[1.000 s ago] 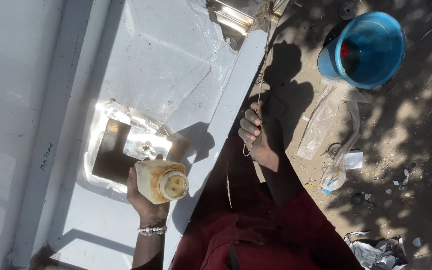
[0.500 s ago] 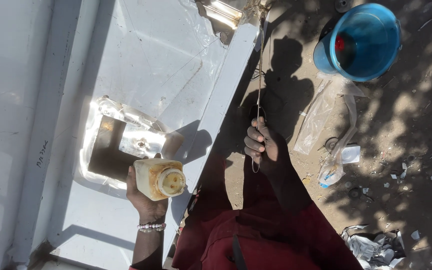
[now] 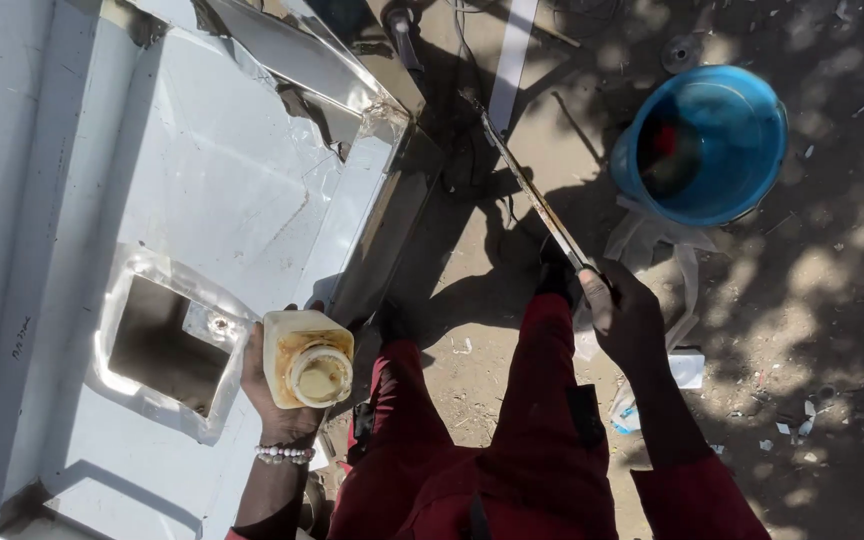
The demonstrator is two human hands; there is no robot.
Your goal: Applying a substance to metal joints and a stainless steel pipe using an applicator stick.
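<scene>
Two hands, left fingers [image 3: 257, 385] wrapped round capped bottle [image 3: 306, 360], right fingers [image 3: 597, 295] clenched on metal strip [image 3: 532, 190]

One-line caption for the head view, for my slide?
Left hand holds a capped cream bottle beside a white metal panel; right hand grips a long thin rod near a blue bucket.
</scene>
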